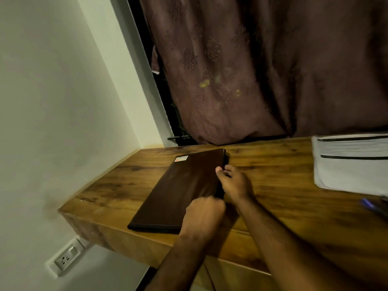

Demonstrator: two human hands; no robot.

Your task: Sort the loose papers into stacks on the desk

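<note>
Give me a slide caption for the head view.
Both hands grip the closed laptop on the desk; papers wait.

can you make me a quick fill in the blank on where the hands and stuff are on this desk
1. Both hands are on the closed dark ____, which lies flat on the wooden desk.
2. The right hand holds its ____ edge, thumb on top.
3. The stack of papers lies at the far ____ of the desk, touched by neither hand.
4. The left hand rests near the laptop's ____ right corner.

Missing words: laptop; right; right; near
</note>
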